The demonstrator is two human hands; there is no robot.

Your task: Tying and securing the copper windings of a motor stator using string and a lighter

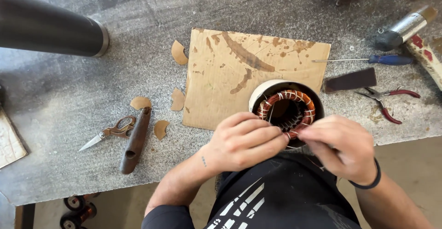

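At the workbench's near edge, the left hand (244, 140) and right hand (341, 147) pinch closed on the lacing at the near rim of the motor stator (286, 108), which stands on a stained cardboard sheet (239, 72). Scissors (108, 132) lie leftward; pliers (387, 101) and a screwdriver (375, 60) lie farther right.

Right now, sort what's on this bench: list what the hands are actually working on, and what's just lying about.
In hand:
- round motor stator with copper winding tied in white cord
- left hand and right hand, pinching at its near rim

Lying about:
- small metal scissors
- brown wooden tool
- stained cardboard sheet
- blue-handled screwdriver
- red-handled pliers
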